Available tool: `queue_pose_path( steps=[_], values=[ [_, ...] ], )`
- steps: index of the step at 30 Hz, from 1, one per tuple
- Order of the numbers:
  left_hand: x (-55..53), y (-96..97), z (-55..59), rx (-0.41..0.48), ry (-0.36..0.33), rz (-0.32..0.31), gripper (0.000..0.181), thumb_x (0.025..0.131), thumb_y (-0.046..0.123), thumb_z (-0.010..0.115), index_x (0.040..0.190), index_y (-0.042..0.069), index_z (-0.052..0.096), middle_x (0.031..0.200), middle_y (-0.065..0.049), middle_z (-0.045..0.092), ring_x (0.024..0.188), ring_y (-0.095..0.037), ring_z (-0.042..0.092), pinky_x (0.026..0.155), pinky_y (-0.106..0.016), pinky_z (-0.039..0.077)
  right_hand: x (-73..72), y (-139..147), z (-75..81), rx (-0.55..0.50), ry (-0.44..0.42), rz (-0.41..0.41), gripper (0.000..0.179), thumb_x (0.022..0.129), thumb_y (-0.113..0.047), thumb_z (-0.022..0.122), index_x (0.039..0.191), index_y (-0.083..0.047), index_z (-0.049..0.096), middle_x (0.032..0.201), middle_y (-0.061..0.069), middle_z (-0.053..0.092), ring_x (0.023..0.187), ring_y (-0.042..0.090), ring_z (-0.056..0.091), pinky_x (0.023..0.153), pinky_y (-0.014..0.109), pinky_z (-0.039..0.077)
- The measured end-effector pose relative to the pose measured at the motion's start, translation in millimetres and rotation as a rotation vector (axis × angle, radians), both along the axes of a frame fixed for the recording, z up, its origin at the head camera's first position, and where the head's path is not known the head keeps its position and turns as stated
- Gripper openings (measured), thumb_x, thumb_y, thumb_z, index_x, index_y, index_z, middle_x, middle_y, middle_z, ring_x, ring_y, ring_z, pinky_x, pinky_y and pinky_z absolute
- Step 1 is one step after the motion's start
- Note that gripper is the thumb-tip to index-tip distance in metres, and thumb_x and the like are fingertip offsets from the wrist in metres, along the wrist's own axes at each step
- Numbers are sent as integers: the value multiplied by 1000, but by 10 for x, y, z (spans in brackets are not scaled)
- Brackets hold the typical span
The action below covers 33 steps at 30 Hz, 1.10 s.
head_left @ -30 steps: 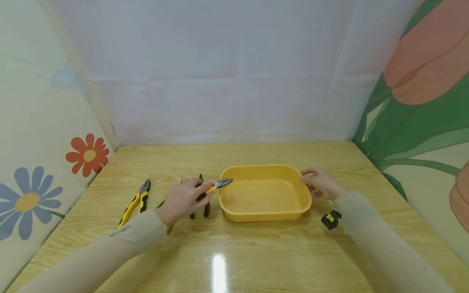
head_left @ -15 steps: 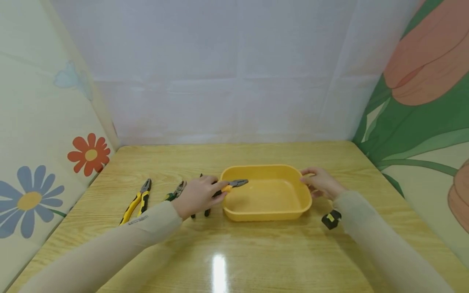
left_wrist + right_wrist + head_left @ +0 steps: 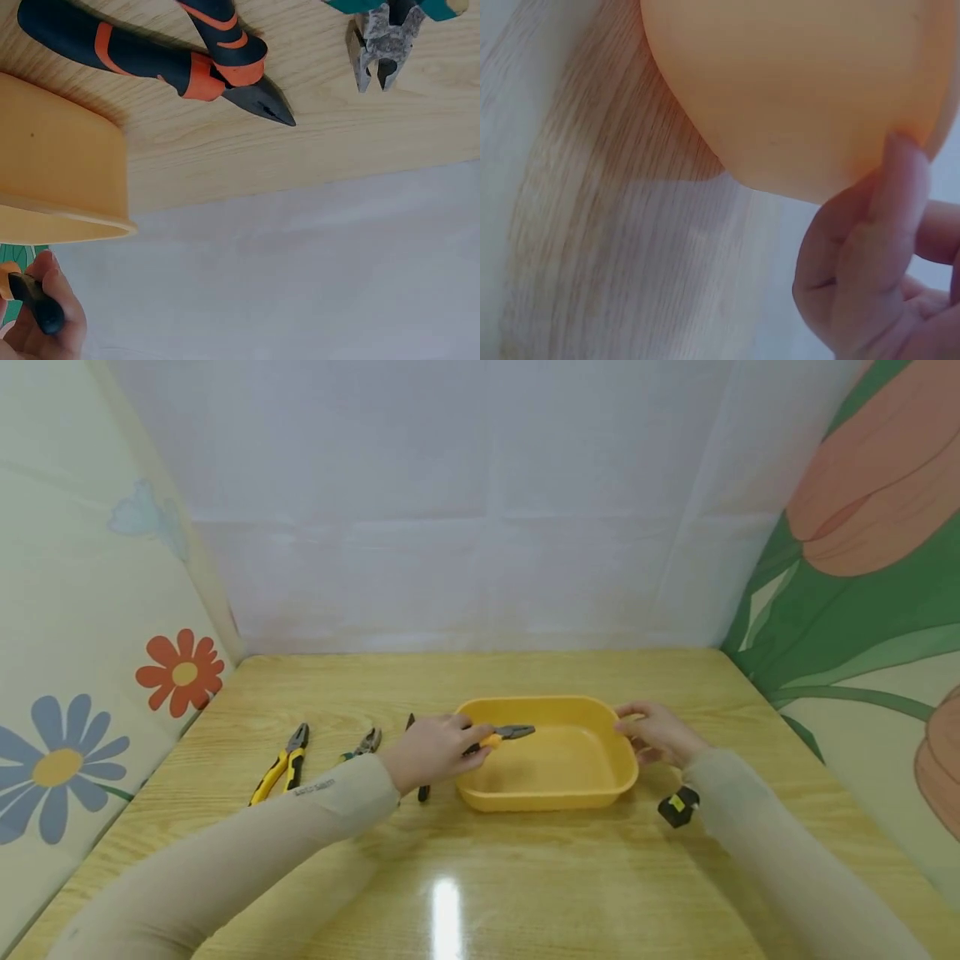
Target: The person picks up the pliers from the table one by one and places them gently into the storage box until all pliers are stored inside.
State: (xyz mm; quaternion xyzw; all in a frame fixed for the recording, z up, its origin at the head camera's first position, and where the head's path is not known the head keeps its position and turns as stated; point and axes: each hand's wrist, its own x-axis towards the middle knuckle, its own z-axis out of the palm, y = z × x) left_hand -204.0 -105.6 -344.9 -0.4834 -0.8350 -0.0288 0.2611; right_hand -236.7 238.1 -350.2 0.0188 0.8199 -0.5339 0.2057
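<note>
Pinches pliers in left fingers over yellow tub; best lowered flat before release. Touches tub end with right fingers; cannot tell if pinching.

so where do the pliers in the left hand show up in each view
Head: just right of centre, below mid-height; the pliers point right from the left hand, over the left part of the yellow tray.
Left wrist: bottom left corner; mostly a black handle end and some orange show.
Right wrist: not in it.
Shared landmark: the yellow tray, seen in all three views.
</note>
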Motion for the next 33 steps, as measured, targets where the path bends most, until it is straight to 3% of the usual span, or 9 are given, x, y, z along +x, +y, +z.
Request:
queue_pose_path(
  steps=[6, 10, 15, 26, 33],
  values=[
    [-69, 83, -6, 27, 64, -54, 25, 87, 24, 74, 106, 9, 73, 76, -6, 65, 50, -10, 54, 44, -19, 43, -38, 59, -64, -65, -18, 16, 50, 99, -11, 51, 140, 9, 33, 81, 1, 60, 64, 9, 58, 56, 24, 52],
    [-101, 154, 20, 31, 52, -90, 25, 87, 23, 73, 108, 9, 72, 77, -6, 67, 50, -9, 55, 44, -19, 43, -53, 80, -74, -93, -33, 24, 51, 99, -12, 51, 141, 8, 31, 82, 2, 60, 64, 10, 59, 57, 24, 52],
    [-171, 238, 20, 35, -26, -80, 24, 91, 22, 69, 110, 8, 72, 76, -5, 67, 49, -8, 55, 45, -19, 43, -58, 83, -69, -103, -44, 26, 52, 99, -13, 52, 142, 8, 30, 85, 3, 61, 69, 11, 61, 60, 27, 54],
    [-332, 447, 25, -7, -275, -44, 25, 97, 21, 61, 115, 7, 70, 78, -3, 69, 48, -6, 50, 46, -20, 39, -58, 79, -47, -116, -54, 14, 51, 99, -10, 50, 143, 8, 29, 81, 3, 56, 61, 9, 56, 56, 23, 52],
    [-397, 591, -1, -71, -277, -47, 23, 100, 22, 56, 113, 8, 68, 68, -1, 65, 47, -7, 48, 46, -20, 37, -55, 64, -44, -113, -49, 24, 51, 100, -9, 50, 142, 9, 30, 83, 4, 57, 61, 10, 56, 56, 24, 52]
  ],
)
